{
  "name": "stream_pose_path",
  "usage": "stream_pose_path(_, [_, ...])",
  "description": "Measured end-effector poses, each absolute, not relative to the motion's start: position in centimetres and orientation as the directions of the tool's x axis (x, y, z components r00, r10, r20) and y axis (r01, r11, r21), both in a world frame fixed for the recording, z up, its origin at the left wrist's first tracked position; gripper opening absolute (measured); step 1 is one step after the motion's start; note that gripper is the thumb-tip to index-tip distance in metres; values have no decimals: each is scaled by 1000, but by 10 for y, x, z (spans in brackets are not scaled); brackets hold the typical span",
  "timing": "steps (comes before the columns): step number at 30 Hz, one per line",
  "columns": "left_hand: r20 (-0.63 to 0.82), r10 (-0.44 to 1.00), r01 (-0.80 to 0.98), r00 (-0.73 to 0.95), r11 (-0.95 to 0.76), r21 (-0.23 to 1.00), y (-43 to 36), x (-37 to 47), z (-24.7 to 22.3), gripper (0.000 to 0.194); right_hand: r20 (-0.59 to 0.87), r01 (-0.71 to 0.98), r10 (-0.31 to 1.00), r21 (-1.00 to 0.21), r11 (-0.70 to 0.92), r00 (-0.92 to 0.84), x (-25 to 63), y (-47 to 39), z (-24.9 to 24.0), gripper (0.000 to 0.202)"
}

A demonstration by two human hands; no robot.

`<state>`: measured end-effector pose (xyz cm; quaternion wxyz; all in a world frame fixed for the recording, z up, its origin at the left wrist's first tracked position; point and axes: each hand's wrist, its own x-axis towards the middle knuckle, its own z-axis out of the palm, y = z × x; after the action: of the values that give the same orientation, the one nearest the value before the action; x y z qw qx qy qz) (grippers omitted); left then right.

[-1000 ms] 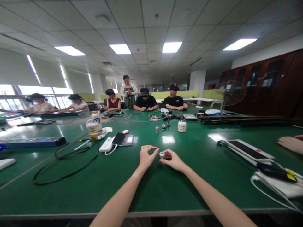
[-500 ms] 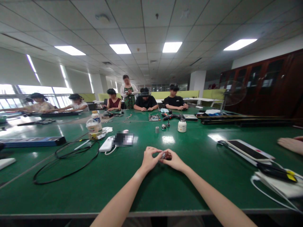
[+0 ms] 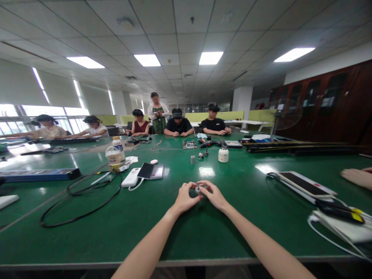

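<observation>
Between my two hands, just above the green table (image 3: 139, 224), is a small round silver metal part (image 3: 198, 189). My left hand (image 3: 186, 198) curves around its left side, fingers bent and thumb below. From the right, my right hand (image 3: 213, 195) pinches the same part with thumb and fingers. Its exact kind is too small to make out. Farther out on the table stand a small metal cylinder (image 3: 192, 159), a shiny metal piece (image 3: 200, 155) and a dark upright fitting (image 3: 206, 151).
A white jar (image 3: 223, 154) stands beyond my hands. To the left lie a power bank (image 3: 130, 177), a phone (image 3: 147, 170) and a looped black cable (image 3: 78, 223). On the right are a tablet-like device (image 3: 305, 184), a black-and-yellow tool (image 3: 338, 211) and another person's hand (image 3: 356, 177).
My fingers have shifted around the metal part. The left thumb has dropped lower and the right fingers have come over the top. The part sits slightly farther left and shows its upper face.
</observation>
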<state>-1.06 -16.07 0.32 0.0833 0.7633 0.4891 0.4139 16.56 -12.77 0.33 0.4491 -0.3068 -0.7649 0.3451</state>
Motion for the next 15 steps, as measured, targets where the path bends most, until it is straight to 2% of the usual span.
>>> stream_pose_path(9, [538,817,705,207,-506,497,-161,-11,4,25,580,311,744,-678,666,-332,163,-123,3,20])
stream_pose_path(15, [539,813,706,219,-513,488,-162,-11,6,25,565,519,797,-626,582,-212,181,-107,-2,23])
